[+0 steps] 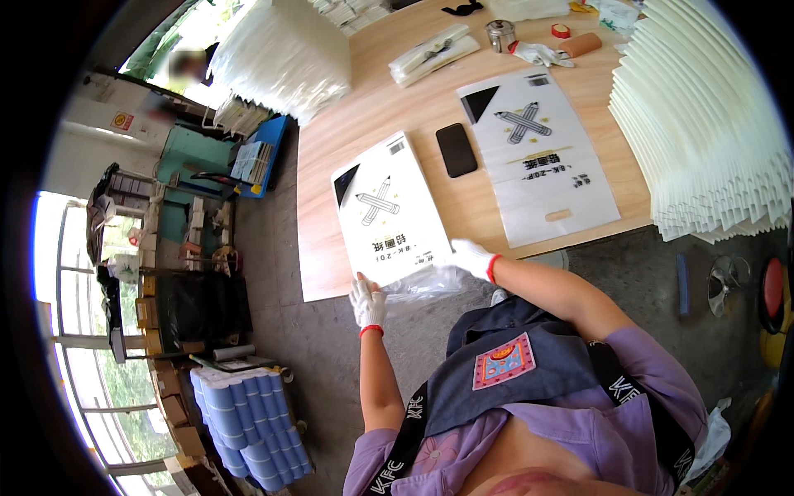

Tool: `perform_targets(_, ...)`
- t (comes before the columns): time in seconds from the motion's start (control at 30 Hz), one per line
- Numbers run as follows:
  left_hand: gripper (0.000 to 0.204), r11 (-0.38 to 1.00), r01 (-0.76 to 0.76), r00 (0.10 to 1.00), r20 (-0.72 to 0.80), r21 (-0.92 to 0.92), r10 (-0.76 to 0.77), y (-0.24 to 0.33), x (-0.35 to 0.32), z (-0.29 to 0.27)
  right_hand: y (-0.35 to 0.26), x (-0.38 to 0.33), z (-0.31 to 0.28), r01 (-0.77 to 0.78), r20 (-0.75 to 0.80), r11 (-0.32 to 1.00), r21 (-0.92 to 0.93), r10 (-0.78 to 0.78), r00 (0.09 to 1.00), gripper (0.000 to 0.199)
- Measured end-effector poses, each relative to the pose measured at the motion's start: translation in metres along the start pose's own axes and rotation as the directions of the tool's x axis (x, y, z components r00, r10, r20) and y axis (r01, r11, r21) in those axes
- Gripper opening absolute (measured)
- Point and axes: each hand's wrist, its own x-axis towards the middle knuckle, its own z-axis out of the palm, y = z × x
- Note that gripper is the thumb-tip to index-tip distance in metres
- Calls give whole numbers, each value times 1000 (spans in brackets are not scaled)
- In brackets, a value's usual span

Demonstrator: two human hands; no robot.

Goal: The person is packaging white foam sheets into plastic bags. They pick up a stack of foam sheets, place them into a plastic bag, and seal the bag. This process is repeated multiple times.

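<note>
A clear printed plastic bag [424, 285] with a white paper stack [422, 202] inside lies at the table's near edge, its crumpled loose end hanging over. My left hand [366, 303], in a white glove with a red cuff, is closed at the bag's near left corner. At the near right corner my right hand [473, 259], gloved alike, grips the loose film; its fingertips are slightly blurred. Pencil drawings and dark lettering mark the bag's face. Right of it lie a black phone [456, 150] and flat printed plastic bags [542, 194].
A tall pile of white sheets [699, 124] stands at the table's right, and a plastic-wrapped stack [281, 62] at the far left. Toward the back are a metal cup [500, 35], a loose glove [542, 54] and wrapped bundles [434, 54]. Blue-wrapped rolls [248, 422] sit on the floor, lower left.
</note>
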Motion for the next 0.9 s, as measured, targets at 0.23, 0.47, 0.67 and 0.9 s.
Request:
perform_targets(0.23,57,900,-435,835,-364,20,412,164,-7,-50,2,-124,-51,-258,212,954,-153,286,934,23)
perform_targets(0.47,15,569,-761,593,24,-312,805,379,-49,43,7,-178,-102,-118,-105,991,66,124,987,27)
perform_targets(0.67,26,623,-677,501,374,-392,780,405,-27,83,9,-202,-116,12,-246,977,214,42,968,23)
perform_targets(0.9,26,544,-493,493,297,-679,818,404,2,83,-45,-162,-175,68,-578,997,46,-29,816,51)
